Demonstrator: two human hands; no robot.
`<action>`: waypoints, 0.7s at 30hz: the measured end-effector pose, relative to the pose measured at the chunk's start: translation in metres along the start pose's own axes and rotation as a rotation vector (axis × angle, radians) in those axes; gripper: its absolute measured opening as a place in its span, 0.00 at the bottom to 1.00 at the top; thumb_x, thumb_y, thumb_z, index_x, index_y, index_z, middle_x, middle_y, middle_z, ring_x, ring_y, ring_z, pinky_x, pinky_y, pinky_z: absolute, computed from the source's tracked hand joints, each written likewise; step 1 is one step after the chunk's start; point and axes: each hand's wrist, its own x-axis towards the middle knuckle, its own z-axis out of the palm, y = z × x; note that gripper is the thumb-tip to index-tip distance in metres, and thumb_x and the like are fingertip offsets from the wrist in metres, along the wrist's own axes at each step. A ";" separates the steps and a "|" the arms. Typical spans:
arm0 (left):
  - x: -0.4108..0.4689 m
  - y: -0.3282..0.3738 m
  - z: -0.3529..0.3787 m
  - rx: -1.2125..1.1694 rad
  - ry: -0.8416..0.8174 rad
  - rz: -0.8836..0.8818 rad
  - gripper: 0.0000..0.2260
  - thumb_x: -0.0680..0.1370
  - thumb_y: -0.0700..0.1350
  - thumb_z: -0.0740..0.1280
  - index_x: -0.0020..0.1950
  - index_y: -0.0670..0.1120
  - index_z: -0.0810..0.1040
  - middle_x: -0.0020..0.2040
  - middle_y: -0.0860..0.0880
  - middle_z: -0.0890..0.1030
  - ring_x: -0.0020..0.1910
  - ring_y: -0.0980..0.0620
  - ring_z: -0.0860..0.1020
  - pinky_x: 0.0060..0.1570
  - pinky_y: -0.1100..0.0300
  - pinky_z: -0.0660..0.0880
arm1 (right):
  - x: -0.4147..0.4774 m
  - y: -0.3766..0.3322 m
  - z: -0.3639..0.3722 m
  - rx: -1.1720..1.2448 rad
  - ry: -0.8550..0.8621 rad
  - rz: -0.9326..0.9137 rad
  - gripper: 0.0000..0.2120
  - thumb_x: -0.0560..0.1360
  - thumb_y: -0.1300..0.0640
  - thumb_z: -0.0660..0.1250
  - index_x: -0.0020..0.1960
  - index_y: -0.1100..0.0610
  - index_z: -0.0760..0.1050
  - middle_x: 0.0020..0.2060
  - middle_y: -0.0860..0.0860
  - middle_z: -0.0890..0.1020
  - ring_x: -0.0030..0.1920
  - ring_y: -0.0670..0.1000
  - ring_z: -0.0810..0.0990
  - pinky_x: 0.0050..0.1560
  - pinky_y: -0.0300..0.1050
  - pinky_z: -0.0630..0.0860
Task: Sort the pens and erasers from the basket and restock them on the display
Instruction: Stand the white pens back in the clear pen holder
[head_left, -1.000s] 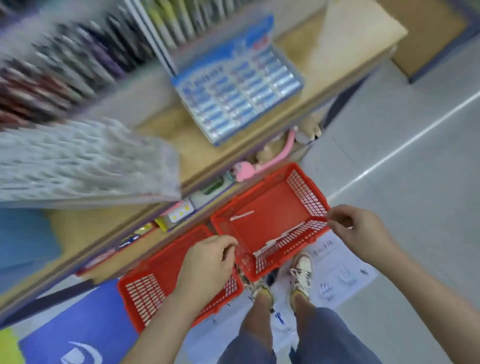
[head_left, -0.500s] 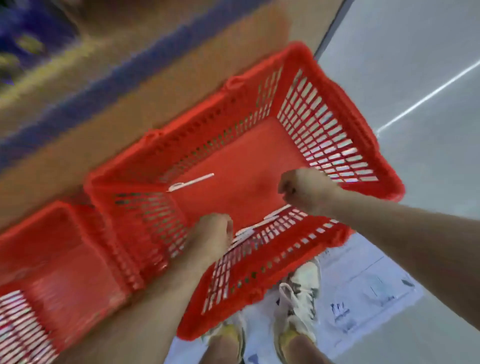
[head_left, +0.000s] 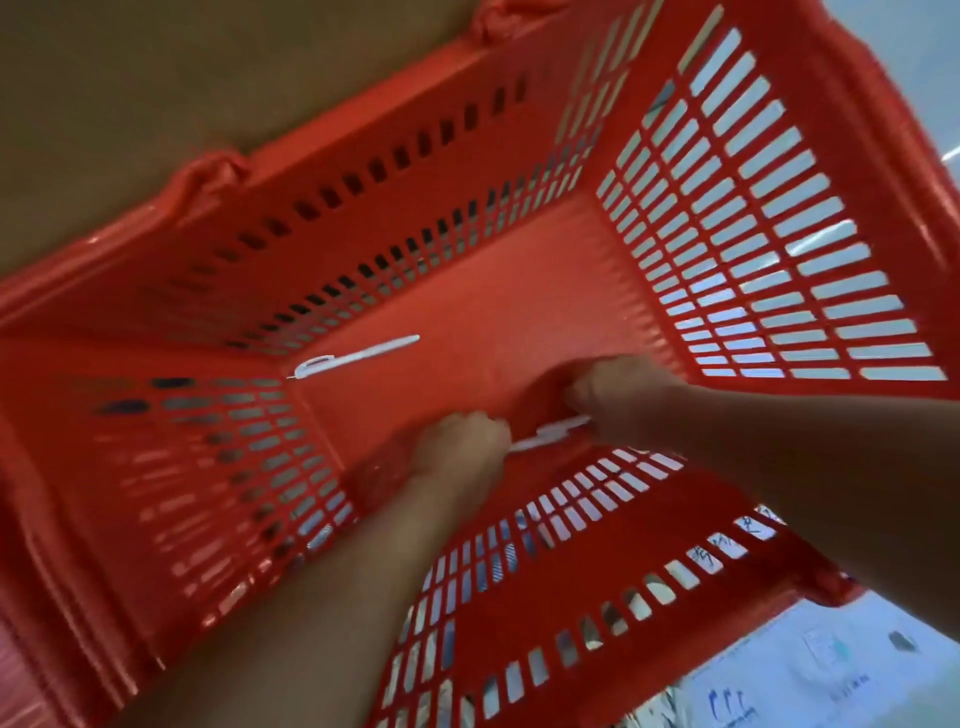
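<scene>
A red basket (head_left: 753, 218) with slotted walls fills the view, and both arms reach down into it. One white pen (head_left: 358, 356) lies alone on the basket floor near the far left corner, well apart from the hands. A second white pen (head_left: 550, 434) lies at the foot of the near wall, between the two hands. Its left end touches the left hand (head_left: 462, 447) and its right end runs under the right hand (head_left: 618, 395). Both hands show their backs, with the fingers curled under and blurred, so I cannot tell whether either is clamped on this pen. A brown panel (head_left: 104, 104) stands behind the basket, and a printed sheet (head_left: 831, 675) lies on the floor at lower right
</scene>
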 end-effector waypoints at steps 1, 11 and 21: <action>0.002 -0.008 -0.005 0.007 -0.015 -0.027 0.11 0.77 0.40 0.61 0.57 0.43 0.75 0.56 0.44 0.79 0.57 0.42 0.77 0.52 0.52 0.74 | 0.001 0.003 -0.004 0.107 0.049 0.046 0.17 0.75 0.51 0.66 0.62 0.52 0.73 0.57 0.51 0.79 0.56 0.53 0.79 0.54 0.45 0.74; 0.004 -0.076 -0.022 -0.032 0.336 -0.215 0.18 0.73 0.41 0.65 0.63 0.47 0.71 0.55 0.43 0.75 0.56 0.40 0.74 0.50 0.47 0.74 | 0.011 -0.014 -0.036 0.992 0.238 0.427 0.11 0.76 0.55 0.64 0.55 0.58 0.78 0.41 0.55 0.76 0.48 0.58 0.79 0.41 0.40 0.65; 0.011 -0.072 -0.015 0.129 0.091 -0.243 0.10 0.81 0.44 0.55 0.61 0.44 0.66 0.60 0.42 0.74 0.59 0.42 0.75 0.53 0.50 0.73 | 0.025 -0.045 -0.034 1.230 0.223 0.437 0.07 0.77 0.57 0.62 0.45 0.57 0.77 0.37 0.56 0.80 0.32 0.51 0.76 0.29 0.38 0.70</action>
